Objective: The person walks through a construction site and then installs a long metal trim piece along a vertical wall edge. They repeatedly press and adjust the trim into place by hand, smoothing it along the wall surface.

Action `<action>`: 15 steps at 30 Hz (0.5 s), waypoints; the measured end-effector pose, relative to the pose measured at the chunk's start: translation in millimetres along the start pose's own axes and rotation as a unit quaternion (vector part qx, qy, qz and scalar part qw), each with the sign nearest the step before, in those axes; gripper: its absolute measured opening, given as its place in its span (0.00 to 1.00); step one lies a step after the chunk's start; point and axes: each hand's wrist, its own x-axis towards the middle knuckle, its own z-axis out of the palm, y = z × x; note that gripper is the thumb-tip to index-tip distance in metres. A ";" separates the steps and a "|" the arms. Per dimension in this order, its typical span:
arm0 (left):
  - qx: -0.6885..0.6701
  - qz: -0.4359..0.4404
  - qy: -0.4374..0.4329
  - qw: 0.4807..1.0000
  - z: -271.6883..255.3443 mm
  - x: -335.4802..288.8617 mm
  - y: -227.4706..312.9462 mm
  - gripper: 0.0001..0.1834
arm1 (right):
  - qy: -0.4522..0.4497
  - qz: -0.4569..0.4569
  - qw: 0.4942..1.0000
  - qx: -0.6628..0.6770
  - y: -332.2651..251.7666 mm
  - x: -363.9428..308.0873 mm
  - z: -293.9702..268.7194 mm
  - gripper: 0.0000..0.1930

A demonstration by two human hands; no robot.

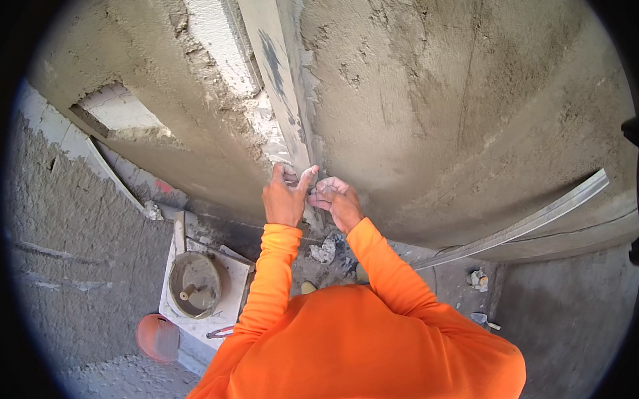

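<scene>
A long, narrow, mortar-smeared board (278, 74) stands upright against the plastered wall, its lower end at my hands. My left hand (284, 203) is closed about that lower end, fingers at the left edge and thumb at the right. Just right of it, my right hand (342, 204) has its fingers curled together in a pinch close to the board's edge. What lies between those fingertips, if anything, is too small to make out. Grey dust coats the fingers of both hands.
At lower left, a bucket (224, 284) of wet mortar holds a tool handle, on a white block (169, 289) beside red-handled pliers (220, 332). An orange bowl-shaped thing (157, 337) lies nearby. A long metal profile (531, 224) leans at right; a trowel (482, 320) lies on the floor.
</scene>
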 end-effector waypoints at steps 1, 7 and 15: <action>-0.017 0.004 -0.002 1.000 -1.7 -1.3 0.0 0.26 | -0.009 0.001 1.000 0.018 1.8 1.5 -2.5 0.05; 0.067 0.285 0.045 0.955 -26.2 -24.6 -15.8 0.12 | -0.018 0.034 0.999 0.018 3.1 7.1 -8.7 0.03; 0.175 0.448 -0.006 0.877 -35.9 -35.5 -39.0 0.22 | -0.050 0.023 0.998 0.038 0.5 5.4 -10.2 0.04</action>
